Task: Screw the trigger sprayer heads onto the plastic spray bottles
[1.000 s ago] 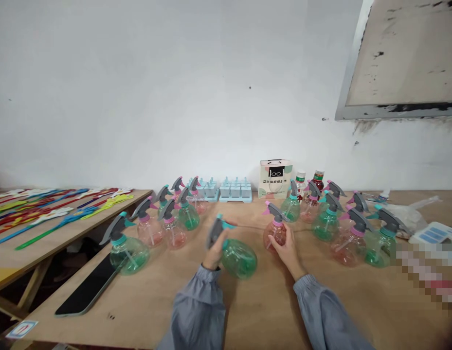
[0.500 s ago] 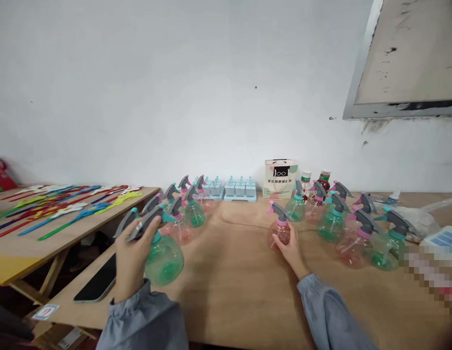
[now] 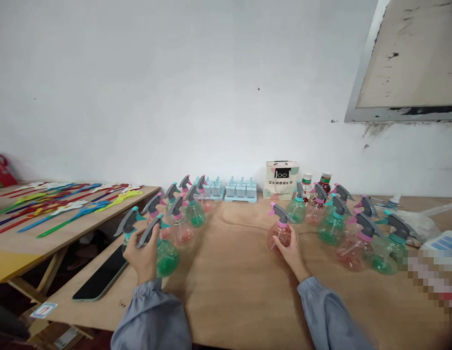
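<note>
My left hand [image 3: 143, 255] is closed around the grey trigger head of a green spray bottle [image 3: 168, 257] at the front of the left group. That bottle looks upright, at about table height; whether it touches the table I cannot tell. My right hand [image 3: 290, 250] wraps the right side of a pink spray bottle [image 3: 278, 235], which stands upright with its pink nozzle pointing left. Beside my left hand are several more green and pink spray bottles [image 3: 182, 228]. Another group of spray bottles [image 3: 331, 226] stands right of my right hand.
A black phone [image 3: 101, 277] lies near the table's left edge. At the back stand light-blue ice-pop moulds [image 3: 241, 190], a paper bag [image 3: 281, 181] and two small bottles with red labels. Colourful flat strips [image 3: 65, 214] cover the left table. A plastic bag [image 3: 419, 218] lies at right.
My left hand has lowered the green spray bottle and set it more upright, close to the left group. My right hand stays on the pink bottle.
</note>
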Motion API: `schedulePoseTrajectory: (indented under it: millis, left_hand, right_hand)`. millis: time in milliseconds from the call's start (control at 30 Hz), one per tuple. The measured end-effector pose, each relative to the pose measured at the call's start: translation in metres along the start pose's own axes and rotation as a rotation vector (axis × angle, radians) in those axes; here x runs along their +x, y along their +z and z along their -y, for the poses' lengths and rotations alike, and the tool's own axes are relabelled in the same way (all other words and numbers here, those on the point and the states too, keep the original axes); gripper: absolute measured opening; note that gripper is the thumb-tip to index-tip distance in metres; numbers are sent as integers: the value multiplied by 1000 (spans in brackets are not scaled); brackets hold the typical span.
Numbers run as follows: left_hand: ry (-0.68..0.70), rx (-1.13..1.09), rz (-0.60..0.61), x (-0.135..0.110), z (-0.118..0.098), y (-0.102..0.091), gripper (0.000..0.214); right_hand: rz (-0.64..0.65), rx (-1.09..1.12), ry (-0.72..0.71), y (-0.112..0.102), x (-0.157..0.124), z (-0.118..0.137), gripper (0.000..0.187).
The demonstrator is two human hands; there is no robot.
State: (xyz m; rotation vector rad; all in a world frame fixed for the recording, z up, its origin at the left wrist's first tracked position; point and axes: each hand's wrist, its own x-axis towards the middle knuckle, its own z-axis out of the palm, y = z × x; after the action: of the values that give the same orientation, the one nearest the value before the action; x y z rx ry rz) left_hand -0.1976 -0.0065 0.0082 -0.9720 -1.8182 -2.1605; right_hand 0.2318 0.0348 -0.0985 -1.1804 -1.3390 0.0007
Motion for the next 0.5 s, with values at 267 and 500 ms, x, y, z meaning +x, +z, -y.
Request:
schedulePoseTrajectory:
  millis: [267,500]
  left_hand:
    - [108,-16,-180,-5,12,13,31]
    - [184,-58,-159,-7,19,17,33]
  right_hand:
    - [16,10,36,-1,0,-1,69]
    - [12,28,40,1,-1,-2,70]
